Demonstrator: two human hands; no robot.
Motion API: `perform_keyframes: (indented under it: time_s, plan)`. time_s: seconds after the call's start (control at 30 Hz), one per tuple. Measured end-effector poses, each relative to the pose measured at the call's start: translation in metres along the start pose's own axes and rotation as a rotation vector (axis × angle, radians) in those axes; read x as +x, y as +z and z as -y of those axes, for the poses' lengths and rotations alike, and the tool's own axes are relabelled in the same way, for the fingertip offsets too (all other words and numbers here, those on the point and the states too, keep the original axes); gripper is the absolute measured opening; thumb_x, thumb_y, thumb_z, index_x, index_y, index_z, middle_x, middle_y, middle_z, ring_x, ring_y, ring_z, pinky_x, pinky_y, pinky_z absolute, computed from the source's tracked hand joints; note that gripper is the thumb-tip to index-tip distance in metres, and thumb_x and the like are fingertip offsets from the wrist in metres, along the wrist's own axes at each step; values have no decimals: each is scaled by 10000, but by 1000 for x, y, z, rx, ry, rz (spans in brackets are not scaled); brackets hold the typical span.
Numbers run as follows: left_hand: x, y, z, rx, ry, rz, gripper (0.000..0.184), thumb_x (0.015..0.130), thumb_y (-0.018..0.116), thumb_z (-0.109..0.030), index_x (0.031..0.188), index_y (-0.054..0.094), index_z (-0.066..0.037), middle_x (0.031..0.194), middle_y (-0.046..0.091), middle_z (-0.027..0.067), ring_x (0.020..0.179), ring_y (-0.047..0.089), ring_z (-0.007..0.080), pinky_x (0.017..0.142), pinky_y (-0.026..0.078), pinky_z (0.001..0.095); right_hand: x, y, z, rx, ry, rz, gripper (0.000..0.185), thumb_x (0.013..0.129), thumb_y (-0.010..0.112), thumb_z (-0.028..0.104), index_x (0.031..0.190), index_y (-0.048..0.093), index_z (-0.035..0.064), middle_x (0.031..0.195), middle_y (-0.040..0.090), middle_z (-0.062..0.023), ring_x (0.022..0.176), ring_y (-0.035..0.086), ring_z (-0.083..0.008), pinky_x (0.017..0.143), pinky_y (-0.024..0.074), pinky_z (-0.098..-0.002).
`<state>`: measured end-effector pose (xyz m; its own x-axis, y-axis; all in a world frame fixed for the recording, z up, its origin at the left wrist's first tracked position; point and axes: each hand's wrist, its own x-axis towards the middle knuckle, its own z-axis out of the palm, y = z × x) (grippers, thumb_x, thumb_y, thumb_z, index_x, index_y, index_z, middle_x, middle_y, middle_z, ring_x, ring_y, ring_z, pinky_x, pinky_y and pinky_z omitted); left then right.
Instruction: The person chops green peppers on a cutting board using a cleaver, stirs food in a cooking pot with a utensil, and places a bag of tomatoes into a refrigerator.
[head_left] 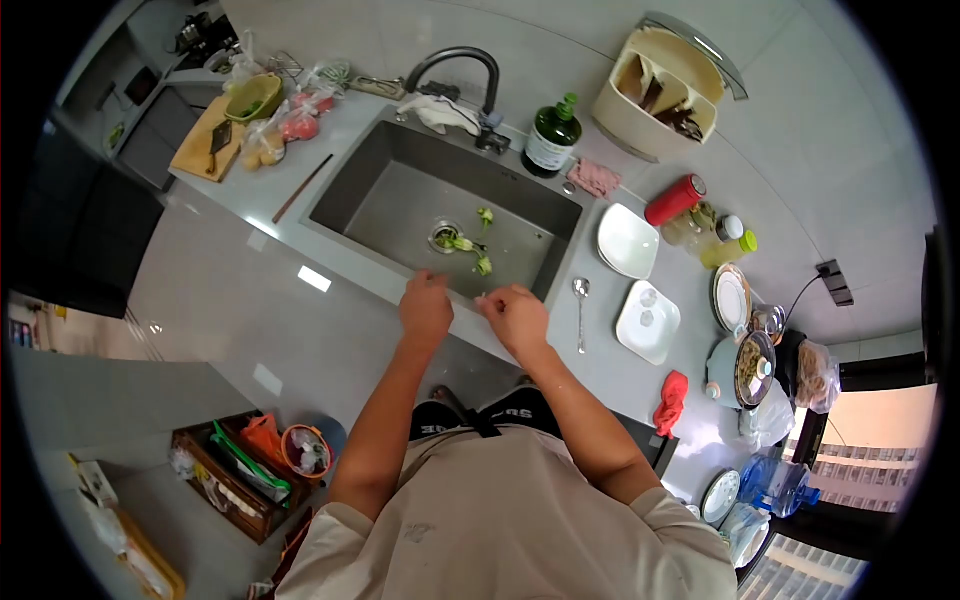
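Observation:
Both hands are at the front rim of a grey sink (375, 190). My left hand (427, 308) has its fingers bent in and slightly blurred; whether they hold anything is hidden. Just to its right, my right hand (514, 318) is closed in a pinch, with a small pale bit at the fingertips that is too small to name. Beyond the hands, green vegetable trimmings (483, 266) lie on the sink bottom, some of them at the drain (443, 236). A black faucet (452, 52) arches at the back of the sink.
A green bottle (551, 140) stands behind the sink. To the right are white dishes (628, 242), a spoon (581, 305), a red cloth (671, 402) and a pot (740, 370). On the left lie a chopstick-like stick (303, 188), bagged produce (299, 124) and a cutting board (195, 150) with a knife.

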<state>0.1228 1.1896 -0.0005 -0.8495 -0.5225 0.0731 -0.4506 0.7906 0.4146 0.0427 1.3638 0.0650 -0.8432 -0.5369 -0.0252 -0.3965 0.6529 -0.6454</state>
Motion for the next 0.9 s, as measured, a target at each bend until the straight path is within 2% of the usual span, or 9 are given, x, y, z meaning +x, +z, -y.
perform_keyframes:
  time_s: [0.03, 0.1, 0.13, 0.23, 0.3, 0.47, 0.63, 0.87, 0.9]
  plan:
    - [7, -11, 15, -3, 0, -7, 415, 868, 731, -89, 1281, 720, -127, 1303, 631, 113, 1160, 652, 344, 929, 597, 478, 11, 7, 2, -4, -7, -3, 146, 882, 806, 215, 1007, 796, 141, 945, 737, -74, 904, 731, -322, 776, 593, -458]
    - [22, -28, 45, -33, -79, -28, 423, 887, 717, -90, 1308, 710, -131, 1298, 631, 110, 1159, 650, 345, 932, 597, 492, 36, 26, 4, -164, -226, -321, 285, 890, 769, 140, 1175, 758, 130, 1097, 739, -91, 1042, 702, -335, 865, 587, -459]
    - [30, -33, 60, -32, -93, -37, 423, 887, 717, -90, 1308, 710, -131, 1298, 631, 110, 1159, 650, 345, 932, 597, 492, 47, 28, 11, -207, -251, -272, 416, 894, 738, 83, 1307, 703, 120, 1203, 721, -108, 1131, 661, -346, 947, 568, -456]
    - [51, -43, 106, -79, -133, -41, 439, 902, 708, -95, 1340, 697, -130, 1327, 624, 114, 1167, 648, 359, 929, 593, 496, 85, 60, 24, -209, -226, -232, 391, 884, 736, 66, 1272, 726, 110, 1184, 727, -114, 1099, 668, -349, 965, 561, -455]
    - [64, -49, 137, -133, -45, -146, 434, 916, 699, -90, 1348, 696, -131, 1363, 616, 121, 1184, 643, 375, 916, 592, 498, 114, 89, 34, -162, -244, -189, 347, 892, 737, 80, 1238, 746, 104, 1179, 728, -122, 1112, 670, -352, 967, 561, -456]
    - [100, -103, 218, -101, -154, -125, 427, 927, 698, -72, 1351, 693, -123, 1375, 616, 132, 1146, 668, 377, 909, 589, 488, 180, 185, 75, 10, -269, -51, 286, 922, 723, 138, 1204, 762, 102, 1161, 738, -126, 1112, 685, -369, 964, 563, -470]
    - [125, -152, 306, -91, -293, -192, 414, 938, 710, -70, 1350, 693, -114, 1360, 623, 133, 1105, 687, 375, 914, 585, 480, 231, 240, 172, 142, -332, 279, 241, 956, 690, 182, 1177, 766, 122, 1182, 745, -121, 1114, 696, -368, 955, 573, -487]
    - [171, -185, 419, -239, -356, -242, 355, 951, 706, -71, 1305, 715, -85, 1340, 638, 155, 1107, 685, 376, 923, 578, 468, 286, 312, 273, 92, -298, 358, 234, 957, 701, 165, 1175, 764, 112, 1142, 756, -115, 1078, 707, -359, 930, 574, -481]
    - [177, -185, 437, -285, -355, -245, 351, 952, 701, -68, 1302, 717, -80, 1344, 635, 160, 1106, 684, 378, 927, 575, 464, 292, 325, 282, 99, -289, 351, 231, 965, 703, 154, 1178, 767, 95, 1129, 763, -128, 1029, 725, -353, 897, 585, -468]
